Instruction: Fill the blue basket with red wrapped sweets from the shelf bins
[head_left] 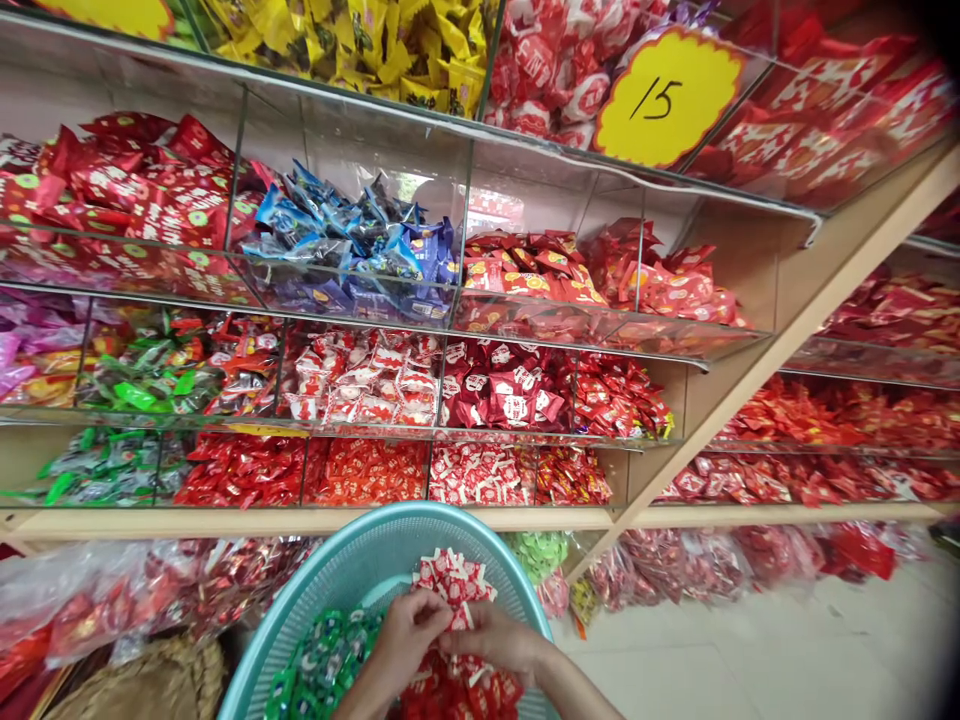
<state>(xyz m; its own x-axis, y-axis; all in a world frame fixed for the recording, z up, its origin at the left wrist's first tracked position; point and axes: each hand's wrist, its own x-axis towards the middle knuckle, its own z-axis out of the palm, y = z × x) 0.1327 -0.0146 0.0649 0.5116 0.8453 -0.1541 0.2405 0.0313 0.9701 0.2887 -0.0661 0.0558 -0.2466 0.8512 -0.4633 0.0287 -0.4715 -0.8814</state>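
Note:
A teal plastic basket (289, 610) with a perforated wall stands below the shelves, in front of me. Inside it, green wrapped candies (322, 650) lie at the left, red-and-white wrapped candies (454, 575) at the back right, and red wrapped candies (457, 695) nearer to me. My left hand (409, 635) is over the basket, its thumb and fingers pinched together. Close against it, my right hand (499, 640) has its fingers curled inward over the red-and-white candies. Whatever the fingertips hold is hidden or blends with the pile behind.
Glass-fronted shelf bins hold blue wrapped candies (352, 235), yellow ones (360, 45) and many red ones. A yellow price tag (667, 100) reads 15. Bagged candies (675, 570) line the floor under the wooden shelf edge (525, 518). A woven basket (150, 680) sits at lower left.

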